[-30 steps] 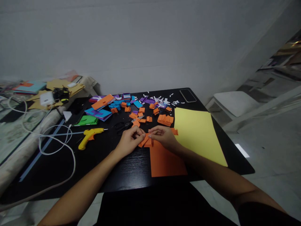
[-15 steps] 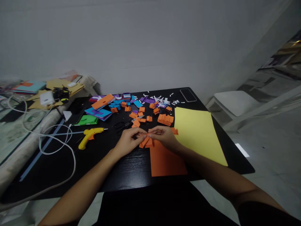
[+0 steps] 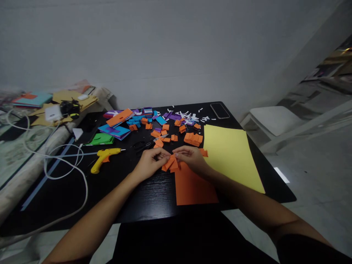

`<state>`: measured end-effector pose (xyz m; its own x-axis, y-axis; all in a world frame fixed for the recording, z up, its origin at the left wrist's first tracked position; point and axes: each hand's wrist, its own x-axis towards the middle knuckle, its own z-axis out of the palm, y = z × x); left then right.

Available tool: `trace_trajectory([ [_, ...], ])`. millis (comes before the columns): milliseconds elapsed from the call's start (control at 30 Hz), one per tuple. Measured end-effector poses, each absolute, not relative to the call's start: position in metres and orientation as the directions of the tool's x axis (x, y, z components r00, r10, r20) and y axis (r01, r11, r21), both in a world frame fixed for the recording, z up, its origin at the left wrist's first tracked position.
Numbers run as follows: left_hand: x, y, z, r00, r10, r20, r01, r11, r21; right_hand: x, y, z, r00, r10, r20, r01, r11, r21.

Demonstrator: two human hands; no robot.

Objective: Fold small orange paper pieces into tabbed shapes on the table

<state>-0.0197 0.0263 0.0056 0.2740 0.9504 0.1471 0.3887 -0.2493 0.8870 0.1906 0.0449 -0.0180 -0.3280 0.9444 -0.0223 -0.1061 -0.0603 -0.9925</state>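
Between my fingertips is a small folded piece of orange paper, held just above other orange pieces on the table. My left hand pinches its left side, thumb toward me. On the other side, my right hand closes thumb and fingers at its right edge. Beneath my right hand lies a flat orange sheet, partly covered by the wrist. A pile of folded orange pieces sits just beyond my right hand. Scissors with black handles lie beyond my left hand, partly among loose orange pieces.
A yellow glue gun lies left of my hands, near a white cable. Large yellow sheets cover the right side. Farther back are colored paper packets, white paper scraps and a phone. A white chair stands right.
My fingers have shifted slightly on the orange paper, and its top now shows more between the hands. The whole view has moved a little; other things lie as before.
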Motion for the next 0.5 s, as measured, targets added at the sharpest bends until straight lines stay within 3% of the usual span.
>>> trace_trajectory([
  [500, -0.0194, 0.0289, 0.0029, 0.237, 0.966, 0.099, 0.326, -0.175, 0.929, 0.1889, 0.0457, -0.0201, -0.361, 0.932, 0.045, -0.076, 0.019, -0.997],
])
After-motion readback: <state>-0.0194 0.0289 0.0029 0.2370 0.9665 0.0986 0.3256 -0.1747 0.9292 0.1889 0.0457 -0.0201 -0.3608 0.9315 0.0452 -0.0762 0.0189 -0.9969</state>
